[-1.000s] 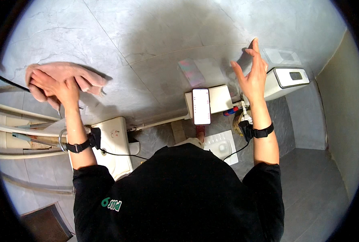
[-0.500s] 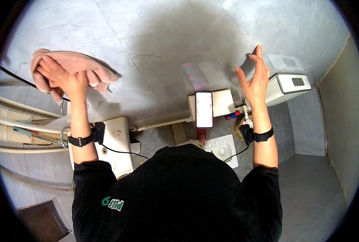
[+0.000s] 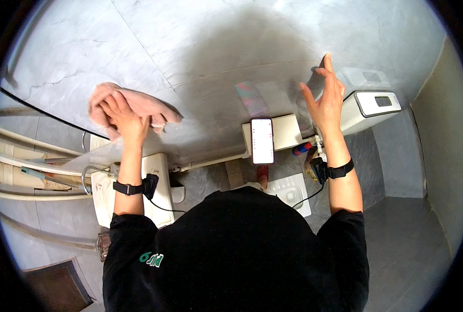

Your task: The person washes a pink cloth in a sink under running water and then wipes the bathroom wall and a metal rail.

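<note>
A crumpled pink cloth (image 3: pixel 151 102) lies bunched against the grey tiled wall (image 3: pixel 210 96) on the left. My left hand (image 3: pixel 126 117) grips it and presses it there, fingers bent over the fabric. On the right, my right hand (image 3: pixel 327 106) is bare, its thumb and fingers apart. Its fingertips are at the wall; whether they touch is hard to tell. Nearest to this hand is a white box-shaped unit (image 3: pixel 364 118) with a dark window in its top. Both wrists wear black straps with cables.
A lit phone (image 3: pixel 262 141) rests against a white cistern-like box (image 3: pixel 287 132) in the middle. Below are a white squat toilet (image 3: pixel 290 193) and pipework. A white washbasin (image 3: pixel 160 169) with a curved tap stands under my left forearm. A dark-edged panel (image 3: pixel 54 114) slants at far left.
My left hand has slid the pink cloth rightward and slightly down along the wall. My right hand stays nearly where it was, still spread.
</note>
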`<state>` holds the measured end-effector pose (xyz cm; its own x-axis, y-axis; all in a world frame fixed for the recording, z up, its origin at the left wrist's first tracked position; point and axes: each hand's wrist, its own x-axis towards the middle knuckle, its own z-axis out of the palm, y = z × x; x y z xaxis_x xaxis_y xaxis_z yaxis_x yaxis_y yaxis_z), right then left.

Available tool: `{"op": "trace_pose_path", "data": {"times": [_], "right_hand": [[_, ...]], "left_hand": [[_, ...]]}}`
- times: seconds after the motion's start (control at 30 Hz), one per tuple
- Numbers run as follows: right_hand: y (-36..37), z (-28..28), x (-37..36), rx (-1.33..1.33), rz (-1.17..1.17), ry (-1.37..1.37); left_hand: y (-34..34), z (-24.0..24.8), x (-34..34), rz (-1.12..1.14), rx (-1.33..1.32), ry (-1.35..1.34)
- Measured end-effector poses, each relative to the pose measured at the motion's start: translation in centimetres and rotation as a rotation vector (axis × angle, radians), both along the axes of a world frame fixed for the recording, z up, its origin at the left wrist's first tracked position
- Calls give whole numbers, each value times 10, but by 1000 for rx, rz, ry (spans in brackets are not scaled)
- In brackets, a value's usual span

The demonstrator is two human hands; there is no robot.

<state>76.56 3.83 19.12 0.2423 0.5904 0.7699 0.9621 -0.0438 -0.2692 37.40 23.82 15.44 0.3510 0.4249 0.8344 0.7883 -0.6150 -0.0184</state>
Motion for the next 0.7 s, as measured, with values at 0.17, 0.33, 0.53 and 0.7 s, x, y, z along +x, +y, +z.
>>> {"op": "trace_pose_path", "data": {"times": [0.17,0.33,0.53,0.7], "right_hand": [[-2,0,2,-2,-9,-11],[0,0,1,-17,-13,-3],[0,2,-2,-28,-14,28],[-2,2,-3,-36,-9,23]], "left_hand": [[2,104,28,-52,225,-42],[-2,152,58,-62,349,-124],[-5,135,69,-50,376,-124],[-12,85,77,-66,214,-58]]}}
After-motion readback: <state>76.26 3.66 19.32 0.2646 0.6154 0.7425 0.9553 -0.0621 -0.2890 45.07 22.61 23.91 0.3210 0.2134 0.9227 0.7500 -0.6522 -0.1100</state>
